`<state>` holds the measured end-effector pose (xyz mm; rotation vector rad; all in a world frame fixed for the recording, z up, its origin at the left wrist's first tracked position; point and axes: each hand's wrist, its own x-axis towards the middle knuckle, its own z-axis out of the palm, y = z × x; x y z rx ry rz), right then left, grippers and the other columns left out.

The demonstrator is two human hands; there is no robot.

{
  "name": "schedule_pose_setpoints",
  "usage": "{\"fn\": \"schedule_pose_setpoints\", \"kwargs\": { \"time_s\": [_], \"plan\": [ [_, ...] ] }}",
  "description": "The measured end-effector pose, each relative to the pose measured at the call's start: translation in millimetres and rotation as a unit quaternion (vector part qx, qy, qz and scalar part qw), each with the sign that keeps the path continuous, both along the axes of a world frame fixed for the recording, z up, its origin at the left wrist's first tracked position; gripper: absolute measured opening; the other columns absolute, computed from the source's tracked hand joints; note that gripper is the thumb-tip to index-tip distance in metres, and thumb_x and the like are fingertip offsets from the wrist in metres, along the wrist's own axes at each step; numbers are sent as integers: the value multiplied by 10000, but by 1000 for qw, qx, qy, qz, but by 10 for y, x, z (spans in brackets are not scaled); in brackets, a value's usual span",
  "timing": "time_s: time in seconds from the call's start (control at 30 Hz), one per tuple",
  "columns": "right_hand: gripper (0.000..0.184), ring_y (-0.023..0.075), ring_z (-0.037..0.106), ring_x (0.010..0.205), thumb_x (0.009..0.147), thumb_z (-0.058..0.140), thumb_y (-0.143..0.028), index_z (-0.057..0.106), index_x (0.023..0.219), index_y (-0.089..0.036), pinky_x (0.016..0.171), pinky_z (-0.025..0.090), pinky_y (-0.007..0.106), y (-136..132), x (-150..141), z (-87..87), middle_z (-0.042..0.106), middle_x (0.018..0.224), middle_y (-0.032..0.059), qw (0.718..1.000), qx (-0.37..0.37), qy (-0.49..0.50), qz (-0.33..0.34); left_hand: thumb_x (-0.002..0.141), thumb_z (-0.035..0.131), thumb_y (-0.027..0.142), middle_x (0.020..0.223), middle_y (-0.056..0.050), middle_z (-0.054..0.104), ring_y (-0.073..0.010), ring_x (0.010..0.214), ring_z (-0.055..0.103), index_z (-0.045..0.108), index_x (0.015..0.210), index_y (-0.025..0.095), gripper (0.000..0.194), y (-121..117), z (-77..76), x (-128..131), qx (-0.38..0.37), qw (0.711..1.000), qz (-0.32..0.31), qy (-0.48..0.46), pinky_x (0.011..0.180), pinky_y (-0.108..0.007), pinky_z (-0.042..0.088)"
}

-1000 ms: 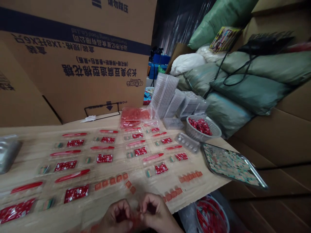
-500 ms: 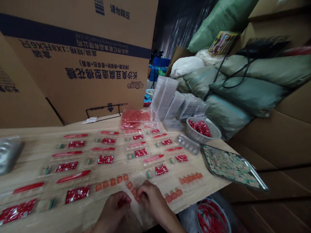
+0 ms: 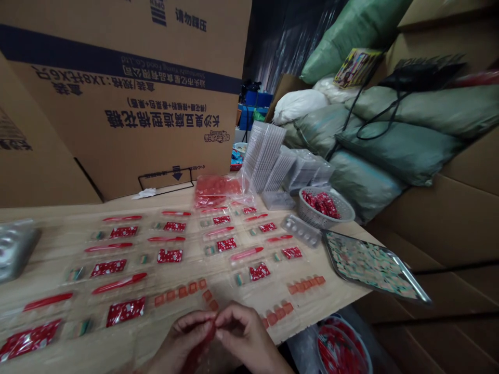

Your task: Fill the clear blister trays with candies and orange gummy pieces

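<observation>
My left hand (image 3: 187,337) is closed around thin, see-through red plastic (image 3: 200,340) at the front edge of the table. Fingers pinched, my right hand (image 3: 247,335) meets it at the plastic's upper end; whether a small piece is also between the fingertips cannot be made out. Just beyond the hands lie small orange squares (image 3: 182,291) in a bent row. Two more groups of orange squares (image 3: 306,285) are to the right. Clear trays, each with a red pen-shaped item (image 3: 120,283), a red dotted packet (image 3: 125,311) and a green-and-white piece (image 3: 83,326), cover the tabletop.
Large cartons (image 3: 163,140) stand along the back. Stacked clear trays (image 3: 265,156), a basket of red packets (image 3: 326,208) and a metal tray of pale-green pieces (image 3: 374,267) are at the right. Below the table edge is a tub of red items (image 3: 343,348); sacks (image 3: 405,145) are piled behind.
My right hand has left the orange squares and come to my left hand. More red plastic shows in the left hand. Fewer squares are visible at the row's near end.
</observation>
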<state>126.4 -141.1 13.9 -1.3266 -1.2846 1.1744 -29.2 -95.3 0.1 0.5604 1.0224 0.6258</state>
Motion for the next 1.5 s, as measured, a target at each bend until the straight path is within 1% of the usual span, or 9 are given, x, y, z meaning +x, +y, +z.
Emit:
{"fn": "schedule_pose_setpoints", "kwargs": {
  "time_s": [0.1, 0.27, 0.43, 0.6, 0.77, 0.93, 1.1, 1.3, 1.5],
  "plan": [
    [187, 145, 572, 683, 699, 702, -330, 628, 778, -178, 654, 440, 251, -57, -34, -86, 642, 737, 9, 994, -5, 108, -4, 327, 916, 423, 511, 43, 640, -57, 401, 472, 666, 628, 178, 462, -78, -8, 96, -34, 999, 13, -27, 414, -176, 305],
    [303, 129, 540, 623, 670, 730, -423, 550, 724, -185, 592, 411, 232, -99, 119, -149, 592, 663, -17, 991, -27, 123, -46, 419, 849, 541, 407, 91, 497, -38, 342, 366, 601, 557, 175, 464, -91, 9, 161, 70, 997, -24, 35, 397, -186, 310],
    [18, 152, 578, 655, 721, 640, -172, 625, 712, -177, 591, 403, 232, -141, 289, -69, 643, 691, 1, 986, -64, -147, -47, 530, 780, 501, 384, 65, 506, -80, 347, 427, 658, 642, 158, 381, 39, 12, 45, 103, 983, -79, 130, 372, -188, 236],
    [218, 208, 641, 782, 706, 585, -12, 682, 775, -194, 666, 428, 257, -118, 85, -240, 691, 839, 53, 929, -17, -369, 22, 547, 732, 483, 348, 67, 492, -81, 321, 378, 663, 654, 157, 350, 61, 73, 53, 111, 978, -98, 149, 374, -204, 217],
    [215, 249, 645, 791, 714, 624, -40, 693, 843, -198, 668, 447, 286, -49, -18, -379, 695, 856, 80, 885, -21, -464, 26, 523, 722, 494, 468, 20, 591, -118, 411, 477, 660, 578, 168, 336, 38, 153, 48, 103, 982, -79, 135, 426, -240, 343],
    [188, 199, 627, 764, 776, 549, -79, 679, 819, -208, 661, 435, 264, -142, 55, -130, 666, 817, 48, 936, 23, -350, 3, 532, 671, 422, 660, -43, 710, -173, 560, 579, 723, 765, 164, 352, -23, 171, -44, 20, 999, -13, 26, 518, -280, 441],
    [140, 139, 593, 682, 674, 565, -95, 644, 755, -176, 619, 437, 211, -161, -56, 82, 636, 734, 4, 992, 36, -123, -8, 472, 683, 245, 866, -54, 747, -257, 852, 651, 731, 849, 202, 382, -86, 264, -22, 41, 999, -4, 33, 756, -345, 490],
    [61, 133, 557, 603, 608, 537, -131, 547, 633, -187, 575, 424, 220, -140, -85, 33, 580, 619, -14, 997, -41, -24, -61, 406, 796, 277, 744, -36, 746, -229, 685, 634, 746, 717, 216, 321, -94, 474, 120, 29, 1000, -9, 5, 656, -327, 487],
    [144, 138, 537, 599, 618, 645, -270, 524, 655, -202, 592, 409, 241, -190, -26, 13, 563, 620, -24, 989, -48, 118, -81, 317, 872, 294, 595, 12, 695, -126, 537, 564, 730, 564, 210, 298, -111, 364, 129, -27, 999, 1, -30, 548, -231, 444]
  ]
}}
